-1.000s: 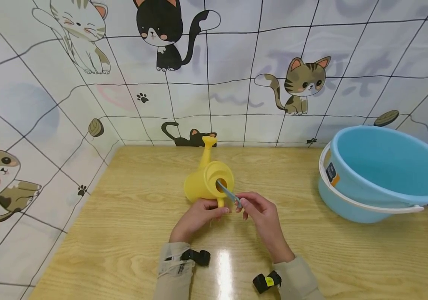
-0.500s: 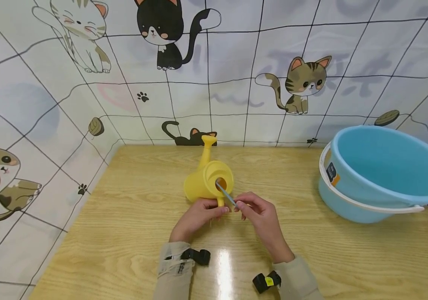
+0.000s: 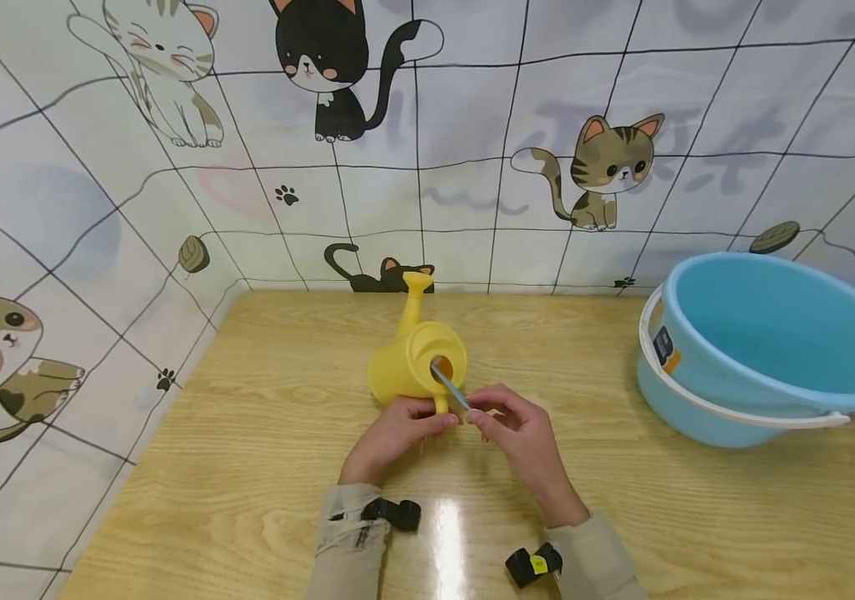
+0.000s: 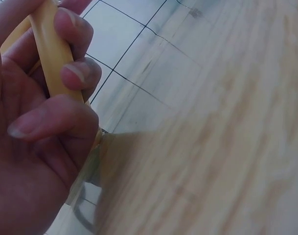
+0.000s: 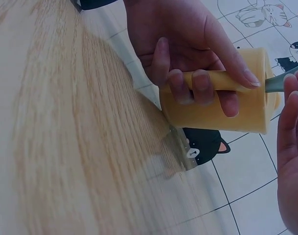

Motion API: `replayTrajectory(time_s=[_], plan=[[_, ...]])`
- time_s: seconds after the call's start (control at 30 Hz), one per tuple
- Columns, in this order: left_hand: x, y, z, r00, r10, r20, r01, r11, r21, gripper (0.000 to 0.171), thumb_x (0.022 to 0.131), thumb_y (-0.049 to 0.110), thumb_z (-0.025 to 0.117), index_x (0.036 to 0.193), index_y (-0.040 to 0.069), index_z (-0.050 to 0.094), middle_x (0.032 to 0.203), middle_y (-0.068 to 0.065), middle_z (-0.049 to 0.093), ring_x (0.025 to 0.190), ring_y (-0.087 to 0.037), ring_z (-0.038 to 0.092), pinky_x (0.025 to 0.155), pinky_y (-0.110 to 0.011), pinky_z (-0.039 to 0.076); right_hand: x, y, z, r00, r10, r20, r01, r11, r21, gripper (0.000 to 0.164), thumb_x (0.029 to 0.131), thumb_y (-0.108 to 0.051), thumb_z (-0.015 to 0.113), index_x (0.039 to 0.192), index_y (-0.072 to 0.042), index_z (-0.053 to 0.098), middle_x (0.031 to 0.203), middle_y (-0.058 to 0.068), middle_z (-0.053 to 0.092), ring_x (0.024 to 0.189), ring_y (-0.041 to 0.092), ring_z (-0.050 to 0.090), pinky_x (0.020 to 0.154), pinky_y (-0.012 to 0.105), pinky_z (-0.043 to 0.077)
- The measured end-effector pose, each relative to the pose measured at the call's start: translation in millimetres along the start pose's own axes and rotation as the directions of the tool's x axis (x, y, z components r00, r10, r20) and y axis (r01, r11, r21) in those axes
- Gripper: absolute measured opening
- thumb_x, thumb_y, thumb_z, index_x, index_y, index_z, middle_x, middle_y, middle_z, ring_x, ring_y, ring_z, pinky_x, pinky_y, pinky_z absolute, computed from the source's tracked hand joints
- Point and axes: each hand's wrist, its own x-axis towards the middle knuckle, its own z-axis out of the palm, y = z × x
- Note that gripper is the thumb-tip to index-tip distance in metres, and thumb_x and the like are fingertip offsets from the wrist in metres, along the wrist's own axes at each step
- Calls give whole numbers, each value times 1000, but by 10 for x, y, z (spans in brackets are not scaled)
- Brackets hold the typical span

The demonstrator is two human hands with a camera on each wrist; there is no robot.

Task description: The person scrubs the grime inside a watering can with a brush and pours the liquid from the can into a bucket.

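Observation:
A yellow watering can [image 3: 388, 373] is held over the wooden table in the head view, its spout toward the wall and its round opening facing the camera. My left hand [image 3: 399, 429] grips its handle; the left wrist view shows the fingers curled round this yellow handle [image 4: 53, 58]. My right hand [image 3: 513, 427] pinches a slim blue-grey stick-like tool [image 3: 453, 392] between thumb and fingers. The tool's far end lies inside the can's opening, so its kind is hidden. In the right wrist view the tool [image 5: 276, 84] enters the top of the can [image 5: 254, 110].
A large light-blue bucket [image 3: 667, 400] with a white handle stands on the right of the table [image 3: 247, 500]. Behind runs a wall covering [image 3: 465, 200] with printed cats and grid lines. Black camera straps sit on both wrists.
The blue-grey tool has turned and shifted slightly in my right fingers, and less of its near end shows. My left hand and the watering can stay where they were.

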Motion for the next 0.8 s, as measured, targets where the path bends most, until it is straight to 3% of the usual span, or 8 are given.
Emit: replayTrajectory(time_s=[0.27, 0.6, 0.8], plan=[[72, -266, 10, 999, -17, -28, 17, 1000, 8, 36, 81, 39, 63, 85, 2, 66, 68, -2, 51, 64, -15, 43, 59, -32, 37, -12, 17, 4, 1000, 0, 0, 0, 1000, 6, 18, 87, -9, 58, 104, -5, 62, 102, 11, 56, 83, 36, 55, 59, 38, 46], [81, -283, 11, 999, 0, -41, 1, 1000, 19, 38, 80, 42, 63, 85, 4, 66, 67, -3, 51, 64, -17, 44, 58, -32, 38, -25, -160, 44, 1000, -10, -1, 10, 1000, -15, 16, 87, -6, 56, 102, -2, 61, 100, 12, 57, 80, 22, 58, 59, 38, 46], [88, -293, 14, 999, -4, -49, 4, 1000, 9, 38, 80, 41, 64, 82, 3, 65, 67, -9, 50, 61, -17, 42, 54, -31, 36, -18, -136, 40, 1000, 0, -13, 0, 1000, -17, 16, 87, -8, 57, 102, -3, 61, 99, 12, 56, 79, 23, 57, 59, 39, 46]])
